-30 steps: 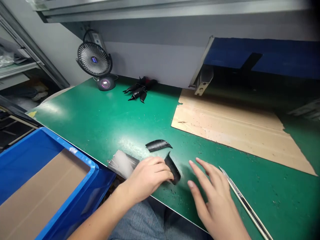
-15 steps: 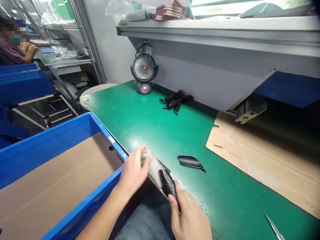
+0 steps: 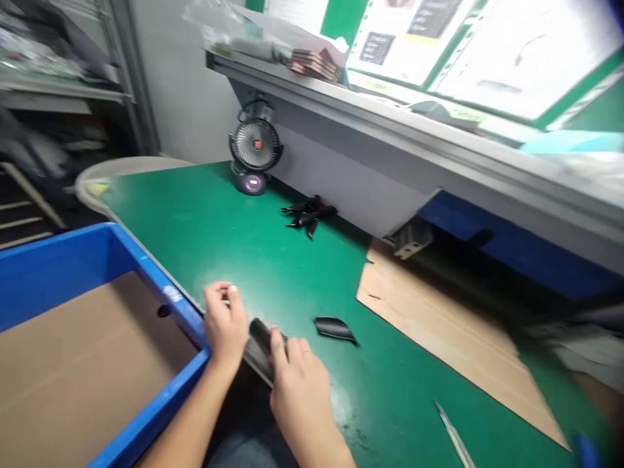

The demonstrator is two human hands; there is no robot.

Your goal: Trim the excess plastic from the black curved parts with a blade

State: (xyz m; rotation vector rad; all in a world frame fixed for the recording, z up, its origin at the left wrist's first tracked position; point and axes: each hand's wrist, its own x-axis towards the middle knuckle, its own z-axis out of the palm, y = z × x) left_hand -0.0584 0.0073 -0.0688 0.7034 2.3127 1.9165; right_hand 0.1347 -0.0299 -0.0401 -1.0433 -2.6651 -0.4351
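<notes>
My left hand (image 3: 225,325) is closed in a pinch at the near edge of the green table (image 3: 205,227), on the edge of a clear plastic bag (image 3: 256,354) that shows only in part. My right hand (image 3: 297,383) grips a black curved plastic part (image 3: 263,333) right beside the left hand, over that bag. A second black curved part (image 3: 335,329) lies loose on the table just right of both hands.
A blue crate (image 3: 121,260) lined with cardboard stands at my left. A small fan (image 3: 255,146) and a pile of black parts (image 3: 307,214) sit at the back. A cardboard sheet (image 3: 439,331) lies at right, a thin blade (image 3: 453,435) near the front edge.
The view has swung up and to the right. My right hand has carried the black part left up to my left hand, which stays at the bag on the table edge.
</notes>
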